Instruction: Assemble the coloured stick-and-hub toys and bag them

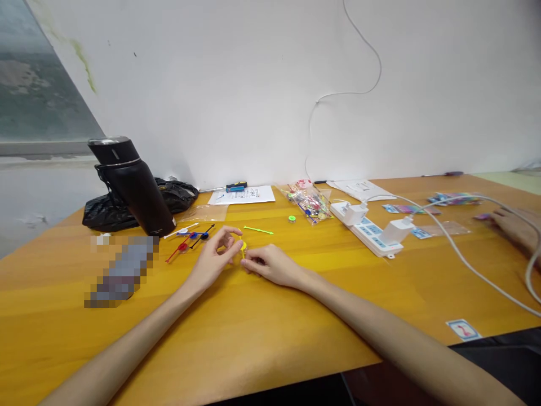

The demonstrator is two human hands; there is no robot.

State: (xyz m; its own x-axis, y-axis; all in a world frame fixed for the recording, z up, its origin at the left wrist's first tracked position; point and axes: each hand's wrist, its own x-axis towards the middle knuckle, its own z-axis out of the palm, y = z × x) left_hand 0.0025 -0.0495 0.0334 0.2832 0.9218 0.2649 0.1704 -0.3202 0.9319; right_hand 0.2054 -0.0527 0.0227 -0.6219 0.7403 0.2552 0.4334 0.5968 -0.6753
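My left hand (214,256) and my right hand (270,265) meet over the wooden table (253,327), both pinching a small yellow plastic piece (243,246) with a thin stem. Fingers of both hands are curled around it. Just left of my left hand lie several thin coloured sticks with round ends: red (177,250), blue (192,234), black (203,237) and white (181,230). A green stick (258,230) lies just beyond my hands, and a small green ring (292,218) sits further back.
A black flask (133,186) stands at left in front of a black plastic bag (177,194). A bag of coloured parts (308,204), papers (243,195), a screwdriver (235,186), a white power strip (372,231) with chargers and cables. Another person's hand (513,225) rests at far right.
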